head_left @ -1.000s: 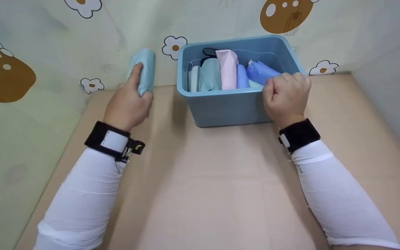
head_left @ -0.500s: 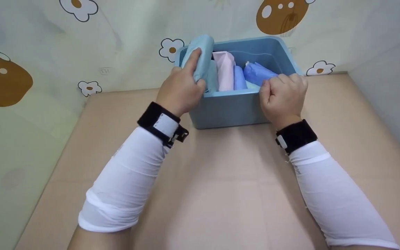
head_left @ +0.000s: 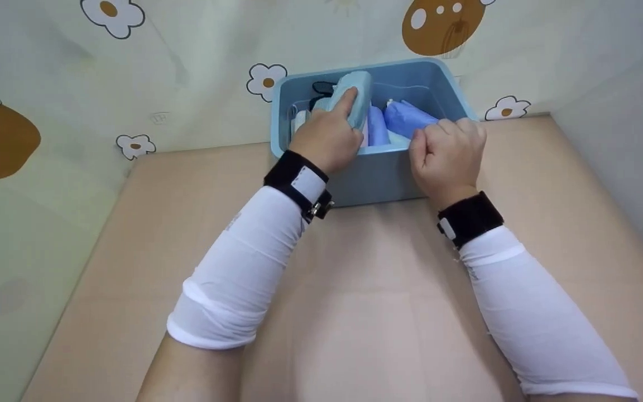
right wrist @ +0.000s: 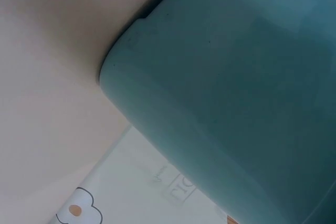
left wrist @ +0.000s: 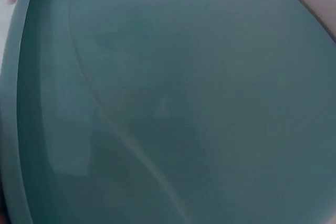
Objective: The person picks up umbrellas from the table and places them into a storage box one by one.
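Note:
A blue plastic storage bin point(head_left: 380, 178) stands against the back wall, holding several soft rolled bundles. My left hand point(head_left: 327, 137) grips a light-blue rolled bundle point(head_left: 361, 92) above the bin's left half, its index finger lying straight along the top. My right hand point(head_left: 449, 156) curls over the front right rim and holds it. Inside, a blue bundle point(head_left: 408, 117) leans on the right beside an upright periwinkle roll point(head_left: 377, 125). The pink bundle is mostly hidden behind my left hand and the held roll. Both wrist views show mainly bin wall point(left wrist: 157, 103).
The bin sits on a beige tabletop point(head_left: 355, 312) that meets a wall with flower and mushroom-like prints point(head_left: 204, 72). A plain pale wall point(head_left: 623, 89) borders the right side. A black loop point(head_left: 322, 87) shows at the bin's back left.
My left hand has carried the light-blue roll rightward from beside the bin to over its contents, and then lower. The right hand keeps its hold on the rim.

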`<state>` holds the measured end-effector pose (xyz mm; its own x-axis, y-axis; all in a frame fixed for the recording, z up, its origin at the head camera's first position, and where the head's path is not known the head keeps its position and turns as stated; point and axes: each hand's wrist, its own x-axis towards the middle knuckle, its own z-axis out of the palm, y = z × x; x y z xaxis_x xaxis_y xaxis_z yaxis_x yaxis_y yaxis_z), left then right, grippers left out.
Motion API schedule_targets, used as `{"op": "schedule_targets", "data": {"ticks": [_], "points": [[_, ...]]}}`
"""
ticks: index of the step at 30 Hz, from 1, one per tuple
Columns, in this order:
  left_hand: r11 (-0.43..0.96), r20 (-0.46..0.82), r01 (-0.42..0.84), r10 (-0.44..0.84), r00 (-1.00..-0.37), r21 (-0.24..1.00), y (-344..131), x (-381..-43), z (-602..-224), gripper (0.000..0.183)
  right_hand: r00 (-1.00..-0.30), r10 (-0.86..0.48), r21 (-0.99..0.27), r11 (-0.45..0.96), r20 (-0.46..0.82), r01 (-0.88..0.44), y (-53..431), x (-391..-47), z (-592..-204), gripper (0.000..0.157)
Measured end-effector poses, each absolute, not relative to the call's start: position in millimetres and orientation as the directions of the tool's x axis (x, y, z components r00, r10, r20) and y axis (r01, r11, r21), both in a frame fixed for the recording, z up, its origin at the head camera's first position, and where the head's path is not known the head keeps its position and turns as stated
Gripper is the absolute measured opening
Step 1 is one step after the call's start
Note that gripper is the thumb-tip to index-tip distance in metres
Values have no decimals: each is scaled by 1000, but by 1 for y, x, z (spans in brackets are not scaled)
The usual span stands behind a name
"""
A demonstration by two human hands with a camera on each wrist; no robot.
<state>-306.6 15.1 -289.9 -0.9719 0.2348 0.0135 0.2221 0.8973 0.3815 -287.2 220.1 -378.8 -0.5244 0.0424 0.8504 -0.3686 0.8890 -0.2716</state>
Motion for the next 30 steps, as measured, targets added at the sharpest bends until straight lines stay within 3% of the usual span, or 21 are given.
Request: {"op": "schedule_targets", "data": {"ticks": [9, 24, 30], "points": [[938, -116, 222, 260, -959, 268, 39, -313, -281, 71, -532, 16, -243, 901, 847, -359, 223, -287, -379, 45], [912, -342, 391, 408, -846, 122, 62, -326, -272, 69, -507, 28, -244, 898, 861, -366, 218, -288, -379, 44], [922, -378, 359, 388, -841, 147, 66, -326, -270, 74, -527, 30, -257, 895, 849, -364, 219, -287, -379, 44]]}}
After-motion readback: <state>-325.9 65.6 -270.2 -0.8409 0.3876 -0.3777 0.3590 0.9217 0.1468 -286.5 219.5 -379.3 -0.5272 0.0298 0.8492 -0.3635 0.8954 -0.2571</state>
